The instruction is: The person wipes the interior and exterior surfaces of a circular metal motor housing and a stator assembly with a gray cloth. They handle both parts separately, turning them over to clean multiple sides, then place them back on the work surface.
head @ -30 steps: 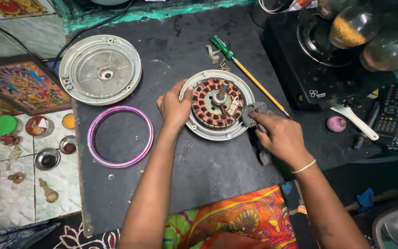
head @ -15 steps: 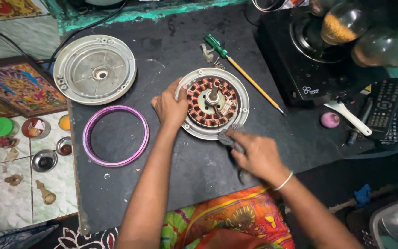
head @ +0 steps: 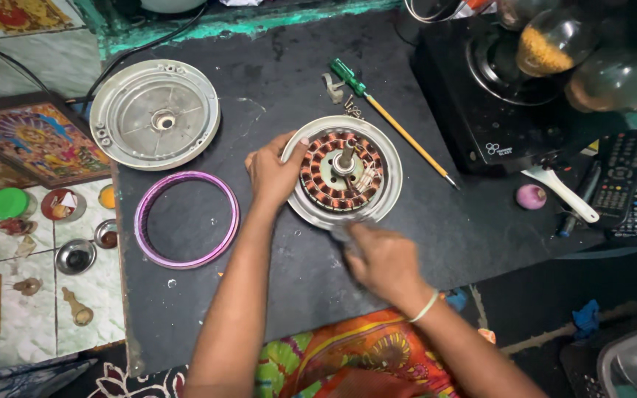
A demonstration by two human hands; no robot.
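Observation:
A round metal fan motor housing with copper windings and a centre shaft lies on a black board. My left hand grips the housing's left rim with the thumb on top. At the housing's near edge, my right hand is blurred, its fingers curled around a small grey object that touches the rim. What that object is cannot be told.
A round metal cover and a purple ring lie to the left. A green-handled screwdriver lies behind the motor. At the right are a black stove, a remote, an onion and a white spoon. Small bowls stand on the tiles at left.
My right hand has slid from the housing's right side around to its near edge. My left hand has stayed on the left rim.

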